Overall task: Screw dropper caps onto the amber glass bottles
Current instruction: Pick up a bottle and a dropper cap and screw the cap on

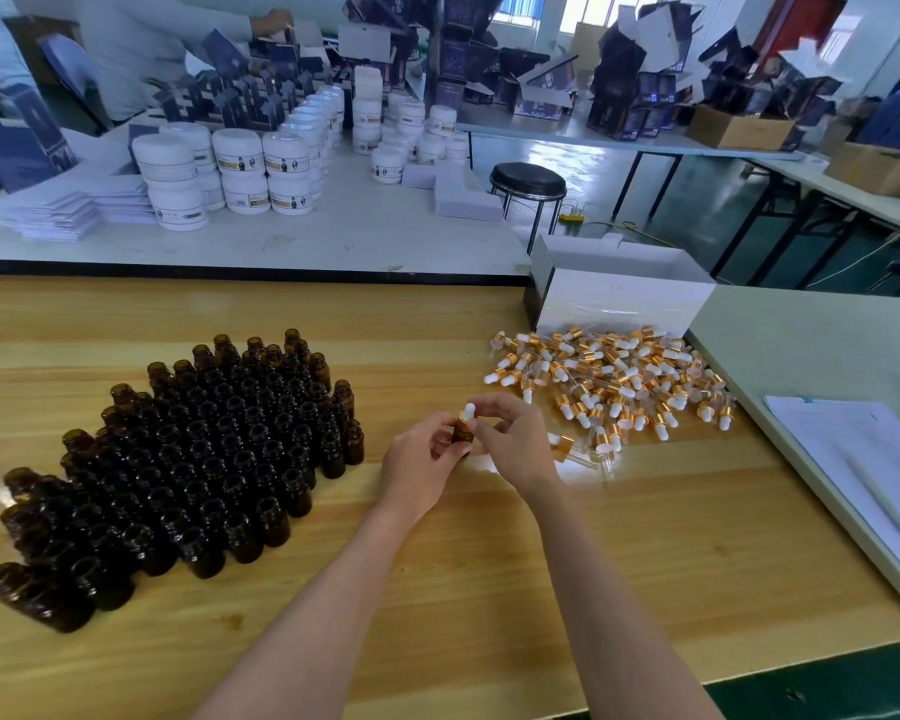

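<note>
Over at the left edge of the counter (489,574), a dense block of open amber bottles (188,459) stands upright, spreading from the near-left corner toward the middle; at the centre, the left hand (419,462) has its fingers curled round one amber bottle (462,434), and whether it touches the wood I cannot tell; on its neck sits a dropper cap (470,412), white bulb up; the right hand (513,441) comes in from the right, fingers clamped on that cap; just beyond it, a loose pile of dropper caps (614,379) sprawls toward the far-right corner; a white box (622,298) sits at the far edge, right behind the pile; past the right edge, papers (853,449) lie on a pale adjoining surface.
</note>
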